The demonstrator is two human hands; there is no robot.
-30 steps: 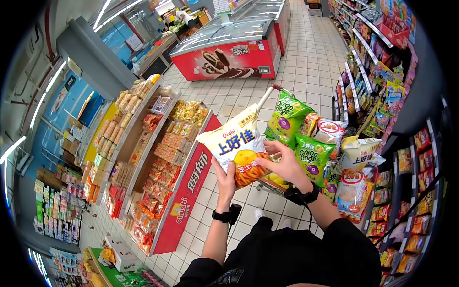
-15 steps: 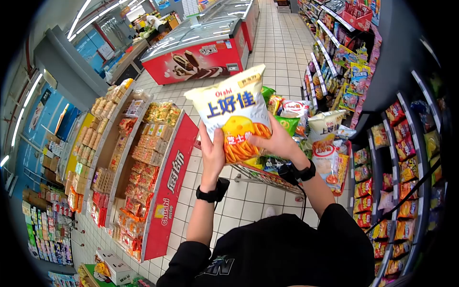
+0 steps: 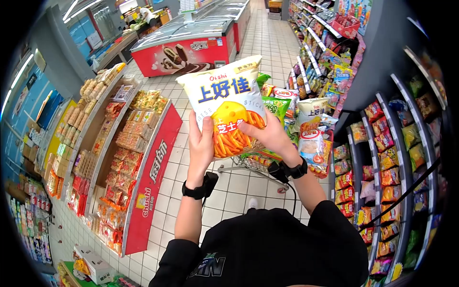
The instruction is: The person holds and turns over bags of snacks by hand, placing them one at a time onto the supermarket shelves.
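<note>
Bag (image 3: 224, 91) held front toward the wearer, left hand (image 3: 201, 142) and right hand (image 3: 275, 136) clamped on its lower sides; light, even pressure should avoid crushing.

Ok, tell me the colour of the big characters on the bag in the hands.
Blue: the big characters on the bag show best in the head view.

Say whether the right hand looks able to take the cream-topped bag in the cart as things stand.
Probably not yet: the right hand holds the held-up bag, though the top of the cream-topped bag looks uncovered.
</note>
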